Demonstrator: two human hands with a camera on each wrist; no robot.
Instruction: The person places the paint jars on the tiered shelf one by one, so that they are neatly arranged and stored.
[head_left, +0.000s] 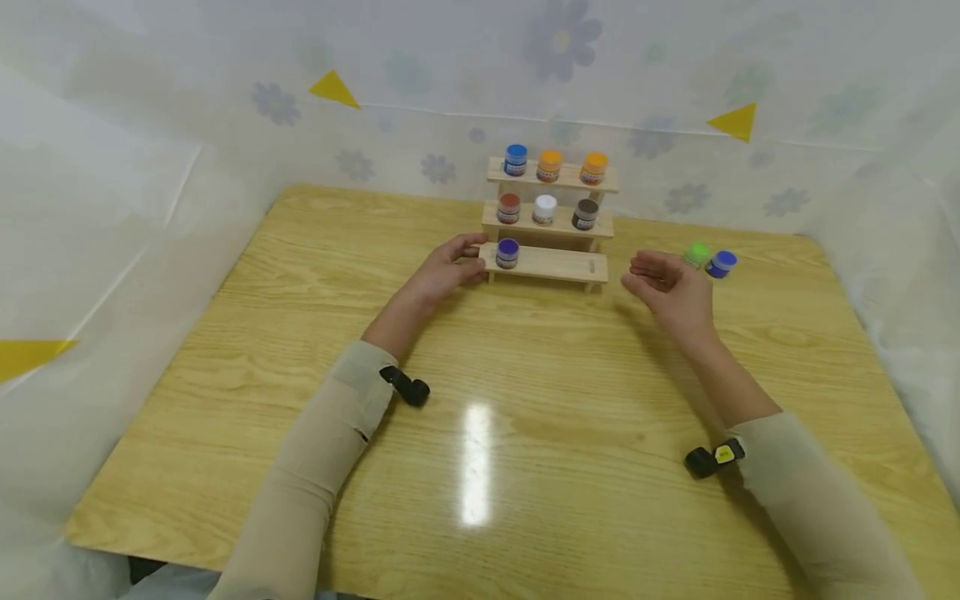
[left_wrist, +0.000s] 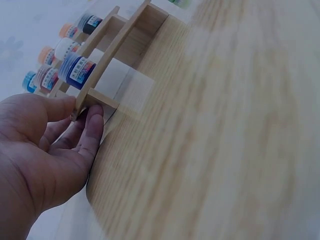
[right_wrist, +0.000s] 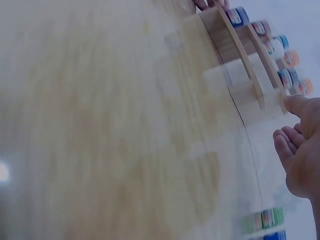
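A three-step wooden display rack stands at the back of the table. My left hand grips the left end of its lowest step; the left wrist view shows the thumb at the board's edge and the fingers underneath. A purple-lidded paint jar sits on that step near this hand. Right of the rack, my right hand hovers apart from it, fingers loosely bent and holding nothing. Just behind the right hand are a green-lidded jar, partly hidden by it, and a blue-lidded jar on the table.
On the middle step stand a red-brown jar, a white jar and a dark brown jar. The top step bears a blue jar and two orange-lidded jars. A flowered sheet hangs behind the wooden table.
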